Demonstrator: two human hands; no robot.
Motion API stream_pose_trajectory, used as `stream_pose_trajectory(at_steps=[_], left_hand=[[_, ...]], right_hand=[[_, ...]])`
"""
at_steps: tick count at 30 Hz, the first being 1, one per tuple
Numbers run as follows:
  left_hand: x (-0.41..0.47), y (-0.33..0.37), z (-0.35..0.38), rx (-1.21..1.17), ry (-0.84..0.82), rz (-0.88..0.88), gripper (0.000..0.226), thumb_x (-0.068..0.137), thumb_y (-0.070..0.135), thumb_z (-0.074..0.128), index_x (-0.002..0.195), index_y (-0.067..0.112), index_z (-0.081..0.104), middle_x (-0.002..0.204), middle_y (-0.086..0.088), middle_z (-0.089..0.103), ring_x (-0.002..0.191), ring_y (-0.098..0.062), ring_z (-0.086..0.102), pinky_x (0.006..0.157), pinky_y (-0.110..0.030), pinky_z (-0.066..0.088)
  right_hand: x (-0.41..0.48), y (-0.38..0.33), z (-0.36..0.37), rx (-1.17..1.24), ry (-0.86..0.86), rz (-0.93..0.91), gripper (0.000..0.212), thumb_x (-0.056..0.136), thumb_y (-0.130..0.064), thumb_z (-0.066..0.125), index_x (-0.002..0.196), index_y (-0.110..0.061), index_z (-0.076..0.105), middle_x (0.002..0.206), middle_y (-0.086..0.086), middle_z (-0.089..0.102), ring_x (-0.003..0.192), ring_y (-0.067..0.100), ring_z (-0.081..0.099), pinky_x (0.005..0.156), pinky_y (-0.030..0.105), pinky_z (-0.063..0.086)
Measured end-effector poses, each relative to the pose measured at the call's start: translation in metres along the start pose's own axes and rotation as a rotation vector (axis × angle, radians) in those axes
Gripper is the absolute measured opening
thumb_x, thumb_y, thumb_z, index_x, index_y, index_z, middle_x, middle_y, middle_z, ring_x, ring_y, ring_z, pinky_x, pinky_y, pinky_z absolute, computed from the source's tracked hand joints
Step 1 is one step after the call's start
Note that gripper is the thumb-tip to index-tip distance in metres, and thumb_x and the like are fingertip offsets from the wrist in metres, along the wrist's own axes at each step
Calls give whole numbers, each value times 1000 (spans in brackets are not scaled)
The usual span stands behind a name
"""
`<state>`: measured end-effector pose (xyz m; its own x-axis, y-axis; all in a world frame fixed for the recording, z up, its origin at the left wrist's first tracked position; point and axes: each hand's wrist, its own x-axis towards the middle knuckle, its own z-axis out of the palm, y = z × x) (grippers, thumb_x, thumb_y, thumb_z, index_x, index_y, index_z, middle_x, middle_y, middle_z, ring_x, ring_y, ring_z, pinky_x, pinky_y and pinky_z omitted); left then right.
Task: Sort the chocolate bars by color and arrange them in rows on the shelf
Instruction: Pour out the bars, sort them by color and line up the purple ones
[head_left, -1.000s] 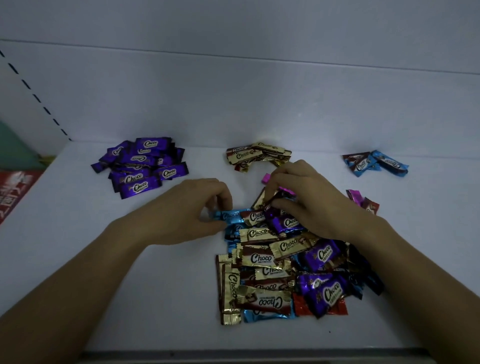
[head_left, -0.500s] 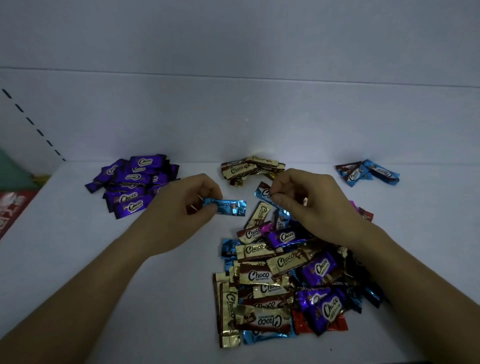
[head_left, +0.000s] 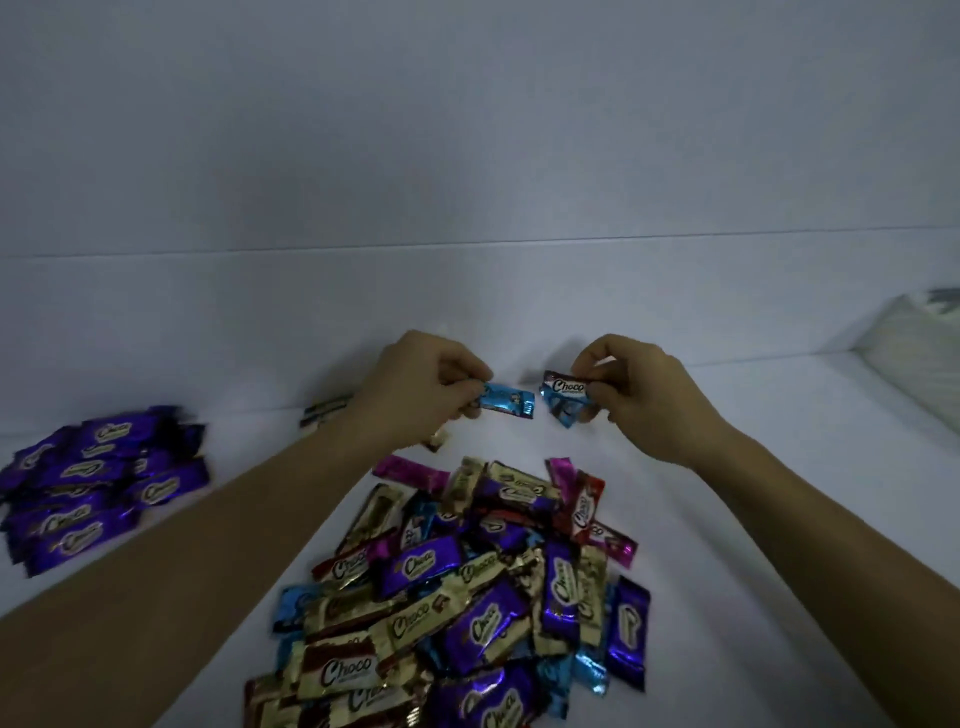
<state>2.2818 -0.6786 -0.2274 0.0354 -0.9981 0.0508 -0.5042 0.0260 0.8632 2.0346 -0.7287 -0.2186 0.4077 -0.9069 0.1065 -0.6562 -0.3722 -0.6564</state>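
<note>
**Q:** What does the setting look like?

**A:** A dim white shelf (head_left: 753, 519) runs up to a plain white back wall. A pale bundle (head_left: 919, 353) sits at the far right edge. Two bare forearms reach forward from the viewer's position.

**Q:** Where are the chocolate bars?

**A:** A mixed pile (head_left: 467, 587) lies close in, between the forearms, with purple, gold, blue, magenta and red wrappers tangled together. A purple group (head_left: 98, 483) lies apart at the left. A few gold bars (head_left: 324, 410) show behind the left wrist, near the wall.

**Q:** What are the hands doing?

**A:** The left hand (head_left: 415, 389) pinches a blue bar (head_left: 506, 401) by one end. Just beside it, the right hand (head_left: 639, 395) pinches a blue-and-brown bar (head_left: 563, 387) the same way. A second blue wrapper (head_left: 563, 415) shows beneath that one, and it is unclear whether it is held or lying on the shelf.

**Q:** Which step is this?

**A:** It looks like gathering the blues. The next move likely calls for setting both bars down together near the wall, to the right of the gold ones. Most of the pile looks unsorted, and the groups are heaps, not rows.
</note>
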Motion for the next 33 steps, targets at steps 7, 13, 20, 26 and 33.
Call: stream_pose_trajectory(at_steps=[7, 13, 20, 26, 33], left_hand=[[47, 7, 62, 2, 70, -138, 5, 86, 10, 74, 87, 11, 70, 78, -9, 74, 68, -18, 73, 72, -48, 61], [48, 14, 71, 268, 171, -97, 21, 86, 32, 75, 79, 13, 72, 69, -3, 71, 63, -19, 70, 65, -39, 60], [1, 7, 17, 478, 104, 28, 29, 85, 40, 73, 103, 18, 73, 90, 6, 70, 75, -5, 64, 75, -23, 54], [-81, -16, -44, 641, 82, 136, 34, 86, 47, 63, 110, 23, 72, 96, 11, 70, 79, -1, 58, 72, -4, 37], [-141, -33, -63, 589, 1, 157, 25, 90, 44, 66, 109, 28, 71, 95, 19, 61, 84, 0, 55, 71, -9, 42]], right_hand=[[30, 55, -21, 37, 21, 117, 15, 90, 0, 67, 96, -12, 61, 87, 7, 73, 57, 7, 70, 47, 16, 50], [43, 70, -20, -216, 85, -69, 16, 87, -26, 75, 89, -15, 63, 80, -2, 68, 66, 13, 66, 59, 24, 54], [32, 29, -13, -353, 70, -355, 24, 90, -31, 69, 108, -15, 65, 101, 3, 67, 76, 17, 57, 70, 34, 51], [12, -31, 20, -286, -174, -547, 26, 91, -34, 67, 115, -24, 64, 102, -7, 62, 72, 6, 56, 70, 28, 49], [-10, -83, 64, -360, -467, -711, 28, 99, -25, 58, 125, -31, 64, 115, -9, 60, 101, 5, 48, 86, 23, 42]])
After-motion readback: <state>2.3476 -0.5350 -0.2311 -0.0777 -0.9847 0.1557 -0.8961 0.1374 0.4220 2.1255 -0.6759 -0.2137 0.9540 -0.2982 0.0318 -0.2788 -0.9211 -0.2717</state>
